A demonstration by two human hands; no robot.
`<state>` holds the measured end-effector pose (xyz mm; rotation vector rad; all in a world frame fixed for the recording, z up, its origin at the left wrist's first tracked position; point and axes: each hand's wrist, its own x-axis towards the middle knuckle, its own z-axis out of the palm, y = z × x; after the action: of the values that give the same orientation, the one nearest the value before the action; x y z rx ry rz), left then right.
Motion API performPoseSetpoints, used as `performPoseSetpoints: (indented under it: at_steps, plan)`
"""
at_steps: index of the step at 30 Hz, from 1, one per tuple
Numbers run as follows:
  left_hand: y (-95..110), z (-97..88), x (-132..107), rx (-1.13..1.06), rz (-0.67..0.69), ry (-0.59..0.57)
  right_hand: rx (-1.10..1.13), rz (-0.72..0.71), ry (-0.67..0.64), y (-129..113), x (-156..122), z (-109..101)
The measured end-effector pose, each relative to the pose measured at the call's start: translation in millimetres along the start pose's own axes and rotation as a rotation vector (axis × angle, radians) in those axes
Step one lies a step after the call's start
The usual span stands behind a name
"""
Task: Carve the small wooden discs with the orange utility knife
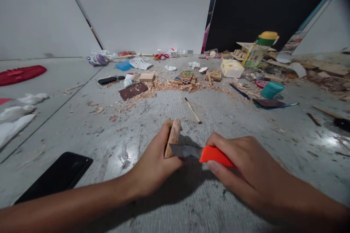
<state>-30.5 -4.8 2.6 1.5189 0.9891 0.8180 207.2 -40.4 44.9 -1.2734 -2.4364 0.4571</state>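
Note:
In the middle of the head view, my left hand [153,165] is closed around a small carved piece of wood [174,136], which stands tilted between thumb and fingers. My right hand [246,167] grips a utility knife [217,156] by its orange handle. Its wide grey blade points left, and the tip meets or overlaps the lower part of the wood; I cannot tell how deep it bites. The fingers under the wood are mostly hidden. Beyond both hands, a thin stick with dark ends [193,111] lies on the grey floor [136,123].
A black phone [57,174] lies at the left. Wood shavings [175,86] are heaped ahead, near brown sandpaper [133,91] and a wood block [147,77]. At the right are a blue pen [240,91], a teal cup-like object [272,90] and a yellow-capped bottle [259,49]. A white wall [147,11] stands behind.

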Motion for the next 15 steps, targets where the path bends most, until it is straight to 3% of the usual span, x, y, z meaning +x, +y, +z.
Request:
performPoseSetpoints:
  at_steps: [7,12,15]
  plan:
    - [-3.1,3.4,-0.3,0.034,0.056,-0.039,0.016,-0.095,0.099,8.4,-2.2,15.6]
    - [-2.4,7.7,-4.9,-0.027,0.159,-0.045,0.09,-0.154,0.196,5.5,-2.5,19.8]
    - [-0.3,10.4,-7.3,-0.09,0.155,-0.046,0.094,-0.189,0.252,6.2,-3.4,21.0]
